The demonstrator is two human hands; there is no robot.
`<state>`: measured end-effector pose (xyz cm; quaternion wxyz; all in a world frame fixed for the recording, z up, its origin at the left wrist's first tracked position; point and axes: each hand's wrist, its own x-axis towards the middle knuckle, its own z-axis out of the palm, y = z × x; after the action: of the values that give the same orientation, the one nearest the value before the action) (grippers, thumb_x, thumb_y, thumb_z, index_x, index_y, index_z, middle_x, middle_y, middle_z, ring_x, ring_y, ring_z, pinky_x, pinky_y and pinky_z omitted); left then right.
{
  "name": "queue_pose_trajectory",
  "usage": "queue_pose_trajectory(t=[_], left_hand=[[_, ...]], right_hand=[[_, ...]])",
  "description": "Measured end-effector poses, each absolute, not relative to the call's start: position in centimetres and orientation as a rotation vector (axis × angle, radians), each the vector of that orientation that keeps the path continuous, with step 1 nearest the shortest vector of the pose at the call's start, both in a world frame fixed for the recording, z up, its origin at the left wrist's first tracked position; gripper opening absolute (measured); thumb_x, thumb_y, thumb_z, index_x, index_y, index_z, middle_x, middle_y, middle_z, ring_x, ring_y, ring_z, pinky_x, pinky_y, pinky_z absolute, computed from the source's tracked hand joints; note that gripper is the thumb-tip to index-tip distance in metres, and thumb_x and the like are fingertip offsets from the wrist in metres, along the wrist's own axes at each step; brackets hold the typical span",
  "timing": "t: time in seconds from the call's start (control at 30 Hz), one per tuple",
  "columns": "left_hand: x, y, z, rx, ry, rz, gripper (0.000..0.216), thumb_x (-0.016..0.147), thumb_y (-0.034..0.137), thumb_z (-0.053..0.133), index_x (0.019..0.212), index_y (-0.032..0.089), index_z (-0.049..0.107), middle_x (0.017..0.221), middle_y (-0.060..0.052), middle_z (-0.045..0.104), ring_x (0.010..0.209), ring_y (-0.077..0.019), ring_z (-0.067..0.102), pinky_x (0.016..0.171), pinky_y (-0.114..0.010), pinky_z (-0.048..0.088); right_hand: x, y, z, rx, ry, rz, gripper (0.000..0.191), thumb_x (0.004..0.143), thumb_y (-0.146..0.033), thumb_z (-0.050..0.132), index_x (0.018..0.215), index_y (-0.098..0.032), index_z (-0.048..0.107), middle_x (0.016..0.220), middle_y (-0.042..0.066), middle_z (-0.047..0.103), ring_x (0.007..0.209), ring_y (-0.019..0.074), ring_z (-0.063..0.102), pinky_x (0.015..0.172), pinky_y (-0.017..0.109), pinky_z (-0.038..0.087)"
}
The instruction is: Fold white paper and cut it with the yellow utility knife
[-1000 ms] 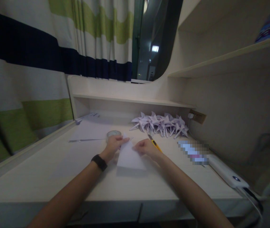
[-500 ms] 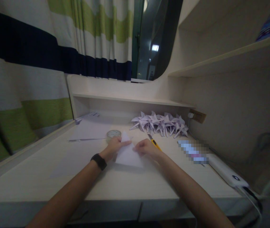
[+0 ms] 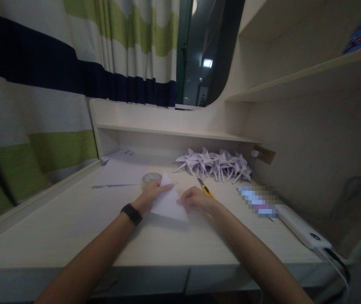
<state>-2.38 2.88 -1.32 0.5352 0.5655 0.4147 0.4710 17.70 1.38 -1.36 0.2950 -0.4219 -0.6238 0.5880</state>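
A folded sheet of white paper (image 3: 168, 205), roughly triangular with its point away from me, is held just above the desk. My left hand (image 3: 152, 194) grips its left side, thumb lying across the top face. At the paper's right edge my right hand (image 3: 196, 198) has its fingers curled in a pinch on the fold. Right behind my left hand lies a roll of clear tape (image 3: 151, 177). A yellow utility knife (image 3: 206, 189) rests just beyond my right hand, its blade end pointing away.
Several white paper pinwheels (image 3: 214, 162) stand in a row at the back. A stack of white sheets (image 3: 120, 169) lies at the left. To the right are a phone (image 3: 256, 202) with a blurred screen and a white power bank (image 3: 304, 228) with cables.
The paper has tilted and shifted slightly left and toward me, with my left hand moving along. My right hand has slid a little down the paper's right edge.
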Motion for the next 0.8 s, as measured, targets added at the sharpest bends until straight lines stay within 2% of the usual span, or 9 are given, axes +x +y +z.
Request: queue_pose_trajectory(t=[0.37,0.7,0.8], left_hand=[[-2.6,2.5,-0.2,1.434,1.062,1.181,0.035,0.064,0.044,0.074,0.056,0.014,0.059,0.05,-0.002,0.057,0.041,-0.0129,0.05,0.039,-0.022,0.033],[-3.2,3.0,-0.2,1.46,1.025,1.221,0.033,0.064,0.043,0.074,0.059,0.014,0.059,0.05,-0.001,0.057,0.041,-0.0122,0.049,0.04,-0.022,0.035],[-3.5,3.7,-0.8,1.466,1.001,1.226,0.033,0.065,0.043,0.073,0.06,0.014,0.059,0.05,-0.001,0.057,0.041,-0.0127,0.05,0.041,-0.022,0.035]], right_hand=[[17.8,1.1,-1.2,-1.111,-1.751,1.582,0.03,0.056,-0.036,0.082,0.057,-0.011,0.066,0.049,0.002,0.063,0.043,0.0094,0.057,0.044,0.018,0.046],[18.0,1.6,-1.7,-1.145,-1.87,1.576,0.027,0.056,-0.034,0.081,0.056,-0.012,0.066,0.047,0.001,0.063,0.043,0.0101,0.058,0.045,0.018,0.047],[18.1,1.4,-1.5,-1.121,-1.934,1.611,0.028,0.057,-0.036,0.081,0.06,-0.012,0.067,0.052,0.003,0.066,0.047,0.0116,0.061,0.047,0.019,0.048]])
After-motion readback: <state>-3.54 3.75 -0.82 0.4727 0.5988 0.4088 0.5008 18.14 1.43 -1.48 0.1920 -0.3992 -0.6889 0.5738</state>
